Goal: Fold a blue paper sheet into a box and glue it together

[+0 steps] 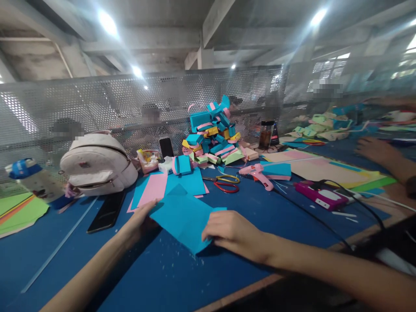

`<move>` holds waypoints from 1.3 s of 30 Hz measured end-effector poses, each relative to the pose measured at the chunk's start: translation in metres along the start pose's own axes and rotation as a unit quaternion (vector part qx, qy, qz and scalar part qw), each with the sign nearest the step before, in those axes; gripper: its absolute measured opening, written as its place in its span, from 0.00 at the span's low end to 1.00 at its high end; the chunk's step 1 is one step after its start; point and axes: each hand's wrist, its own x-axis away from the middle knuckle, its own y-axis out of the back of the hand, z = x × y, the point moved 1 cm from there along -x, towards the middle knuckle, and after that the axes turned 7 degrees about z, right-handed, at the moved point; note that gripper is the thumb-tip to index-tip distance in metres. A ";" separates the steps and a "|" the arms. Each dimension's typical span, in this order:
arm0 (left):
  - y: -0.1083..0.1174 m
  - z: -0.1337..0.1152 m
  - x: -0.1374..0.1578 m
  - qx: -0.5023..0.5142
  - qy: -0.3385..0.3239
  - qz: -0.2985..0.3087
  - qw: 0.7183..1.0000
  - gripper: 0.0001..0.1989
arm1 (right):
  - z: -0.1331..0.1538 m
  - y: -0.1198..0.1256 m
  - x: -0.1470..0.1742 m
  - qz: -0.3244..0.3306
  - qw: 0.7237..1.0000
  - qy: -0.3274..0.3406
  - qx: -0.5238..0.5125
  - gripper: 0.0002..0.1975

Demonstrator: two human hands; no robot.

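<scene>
A sheet of blue paper (185, 216) is held between my two hands, just above the blue tabletop. My left hand (147, 216) grips its left corner, with the fingers mostly hidden under the sheet. At the right corner, my right hand (229, 232) has its fingers curled over the paper, which is bent there. Behind this sheet lie flat blue paper (195, 184) and pink paper (152, 189). Red-and-yellow-handled scissors (225, 184) rest beyond my right hand, beside a pink glue gun (260, 174) with a black cord.
A pile of folded paper pieces (214, 138) stands at the back. To the left are a white backpack (99, 167), a bottle (35, 184) and a black phone (107, 212). A magenta power strip (320, 195) with cords lies right. Another person's hand (373, 149) is at far right.
</scene>
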 end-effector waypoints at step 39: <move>-0.031 0.006 0.018 0.235 0.008 0.251 0.939 0.28 | -0.001 0.006 -0.048 -0.104 0.922 -0.073 -0.367 0.08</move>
